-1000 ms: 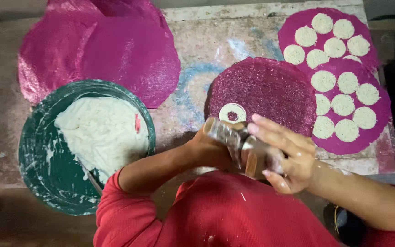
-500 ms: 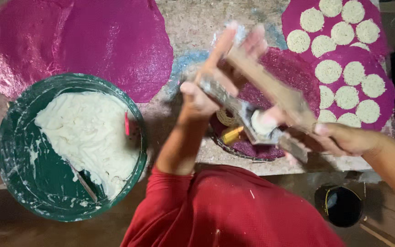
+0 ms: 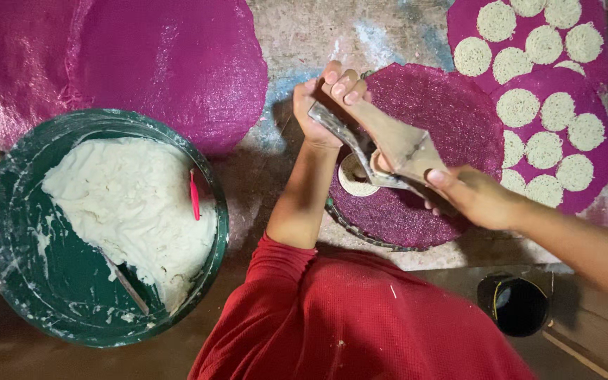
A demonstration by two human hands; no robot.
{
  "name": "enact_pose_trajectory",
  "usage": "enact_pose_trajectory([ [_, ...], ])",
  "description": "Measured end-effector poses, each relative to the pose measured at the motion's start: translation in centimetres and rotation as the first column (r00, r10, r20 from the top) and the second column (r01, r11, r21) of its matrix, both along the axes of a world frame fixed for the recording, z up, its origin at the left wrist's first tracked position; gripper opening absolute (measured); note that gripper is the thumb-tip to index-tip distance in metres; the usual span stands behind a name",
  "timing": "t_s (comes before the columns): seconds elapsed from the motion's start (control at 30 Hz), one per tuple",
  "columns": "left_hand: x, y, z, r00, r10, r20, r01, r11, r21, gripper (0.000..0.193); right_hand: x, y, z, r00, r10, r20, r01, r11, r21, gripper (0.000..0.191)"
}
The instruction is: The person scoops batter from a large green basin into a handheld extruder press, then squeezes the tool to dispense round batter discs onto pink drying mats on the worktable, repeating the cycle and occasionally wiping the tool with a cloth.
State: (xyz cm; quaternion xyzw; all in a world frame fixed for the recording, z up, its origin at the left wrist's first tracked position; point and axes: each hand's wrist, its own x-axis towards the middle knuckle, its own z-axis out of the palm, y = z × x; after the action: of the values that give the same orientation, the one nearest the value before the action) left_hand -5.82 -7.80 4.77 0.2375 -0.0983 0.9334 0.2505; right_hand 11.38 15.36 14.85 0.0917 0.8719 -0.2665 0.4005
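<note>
Worn, flour-streaked work table (image 3: 304,42), grey with pale blue smears, fills the view; dim floor along the near edge. Far left, two overlapping magenta mesh sheets (image 3: 142,63) lie flat. Far right, more magenta sheets (image 3: 599,151) carry rows of round white lacy discs (image 3: 517,107). Near left, a big green basin (image 3: 15,232) holds a mound of white dough (image 3: 128,204), with a small red stick (image 3: 194,195) against it and a thin tool sunk into the near part. Centre, a round magenta mesh tray (image 3: 452,119) bears one fresh white disc (image 3: 355,179). Above that disc sits a metal hand press (image 3: 395,144): left hand (image 3: 325,105) clenched round its far handles, right hand (image 3: 469,197) gripping its near end. Near right, a small dark cup (image 3: 516,304) on the floor.
</note>
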Motion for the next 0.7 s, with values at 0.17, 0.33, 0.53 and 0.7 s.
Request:
enact_pose_trajectory([
  [0.17,0.3,0.4,0.0,0.999,-0.012,0.032,0.012,1.000,0.027,0.023,0.0,-0.4,0.8,0.997,-0.076,0.027,0.079,0.991,-0.107,0.096],
  [0.33,0.2,0.1,2.3,1.000,-0.005,-0.028,0.005,1.000,0.019,0.025,1.0,-0.9,1.4,0.978,-0.185,-0.092,0.166,0.970,-0.176,0.087],
  [0.53,0.8,-2.2,4.2,0.935,0.095,0.341,0.173,0.717,-0.675,0.058,2.5,0.1,-1.1,0.965,-0.220,-0.142,0.155,0.917,-0.367,0.083],
  [0.7,7.6,-5.2,0.7,0.991,-0.015,0.133,0.132,0.241,-0.961,0.051,4.6,2.4,-3.6,0.935,-0.328,-0.133,0.210,0.816,-0.539,0.074],
])
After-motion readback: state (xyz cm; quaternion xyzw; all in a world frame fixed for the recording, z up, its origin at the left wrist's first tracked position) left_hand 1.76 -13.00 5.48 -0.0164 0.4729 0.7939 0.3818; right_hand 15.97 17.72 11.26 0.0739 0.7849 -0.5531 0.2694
